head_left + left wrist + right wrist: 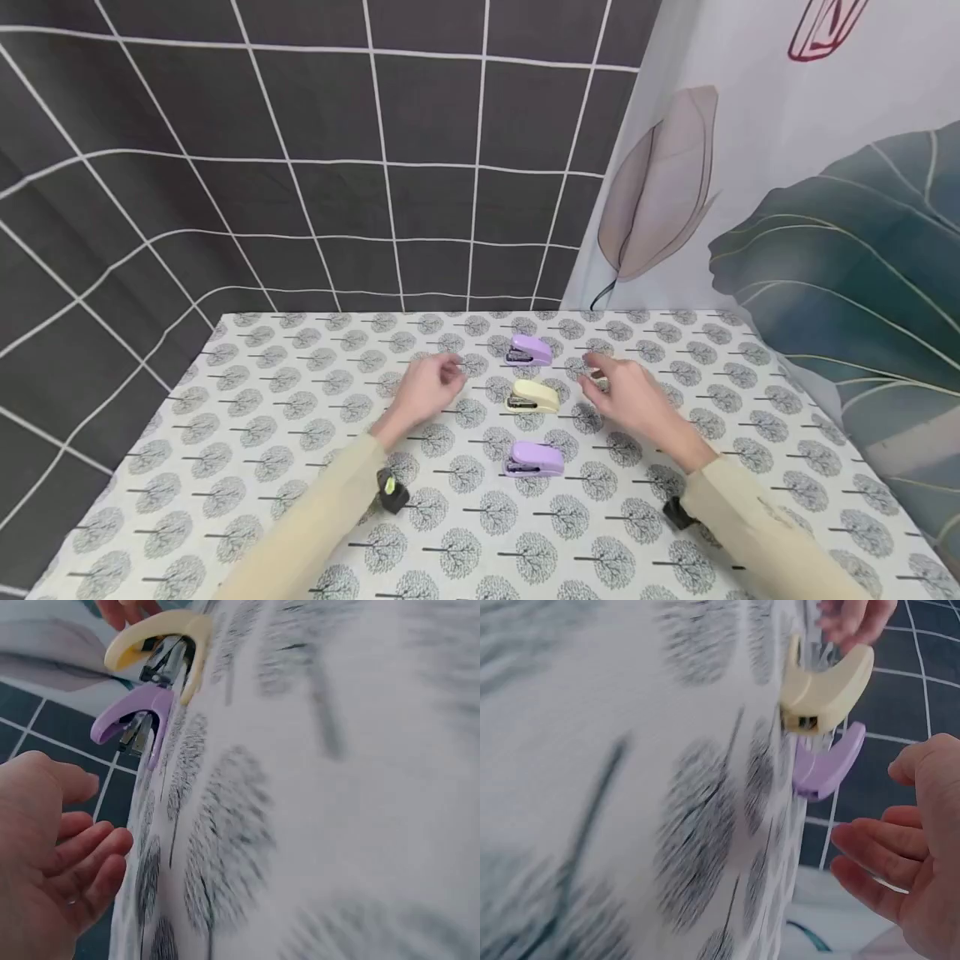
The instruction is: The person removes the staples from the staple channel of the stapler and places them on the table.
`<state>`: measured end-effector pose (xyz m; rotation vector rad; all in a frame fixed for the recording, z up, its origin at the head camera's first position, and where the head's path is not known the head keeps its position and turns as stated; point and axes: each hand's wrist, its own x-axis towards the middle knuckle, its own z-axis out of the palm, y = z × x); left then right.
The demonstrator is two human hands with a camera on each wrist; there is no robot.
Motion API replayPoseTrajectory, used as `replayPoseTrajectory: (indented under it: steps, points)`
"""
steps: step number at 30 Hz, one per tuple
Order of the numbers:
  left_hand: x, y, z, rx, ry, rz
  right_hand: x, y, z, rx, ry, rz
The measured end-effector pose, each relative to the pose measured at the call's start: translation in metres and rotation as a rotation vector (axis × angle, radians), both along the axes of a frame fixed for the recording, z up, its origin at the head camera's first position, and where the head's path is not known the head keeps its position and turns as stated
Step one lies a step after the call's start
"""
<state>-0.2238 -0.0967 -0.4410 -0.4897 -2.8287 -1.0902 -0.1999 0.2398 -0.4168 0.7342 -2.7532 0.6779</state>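
In the head view, on the table (442, 533), the yellow stapler (536, 395) sits between the left hand's (425, 387) fingers and the right hand's (633, 397) fingers. The far purple stapler (533, 348) is just past them, the near purple stapler (537, 457) closer in. In the left wrist view, thumb and fingers are apart. In the right wrist view, they are apart too.
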Motion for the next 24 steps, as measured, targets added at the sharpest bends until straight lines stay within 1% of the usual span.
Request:
replayPoseTrajectory:
  steps: [2, 4, 6, 8, 9, 11, 13, 16, 19, 24]
  points:
    - [-0.013, 0.011, 0.001, 0.075, -0.006, 0.002, -0.01, -0.012, 0.004, -0.056, 0.004, 0.032]
    - [-0.024, 0.021, 0.003, 0.136, -0.033, 0.005, -0.021, -0.023, 0.005, -0.083, -0.004, 0.076]
    - [-0.031, 0.029, 0.004, 0.187, -0.076, -0.002, -0.03, -0.031, 0.006, -0.102, -0.052, 0.106]
    - [-0.037, 0.038, 0.004, 0.23, -0.114, -0.018, -0.039, -0.039, 0.006, -0.112, -0.08, 0.111]
    - [-0.04, 0.042, 0.003, 0.243, -0.129, -0.024, -0.042, -0.042, 0.005, -0.112, -0.087, 0.097]
    - [-0.045, 0.049, 0.0, 0.262, -0.147, -0.035, -0.048, -0.047, 0.004, -0.104, -0.081, 0.072]
    - [-0.048, 0.056, -0.002, 0.276, -0.153, -0.04, -0.054, -0.051, 0.002, -0.086, -0.042, 0.054]
    - [-0.051, 0.064, -0.006, 0.282, -0.163, -0.042, -0.061, -0.057, -0.001, -0.072, -0.026, 0.055]
    - [-0.053, 0.07, -0.008, 0.277, -0.168, -0.036, -0.065, -0.062, -0.002, -0.077, -0.059, 0.061]
    - [-0.06, 0.076, -0.013, 0.25, -0.156, -0.014, -0.074, -0.07, -0.001, -0.071, -0.136, 0.069]
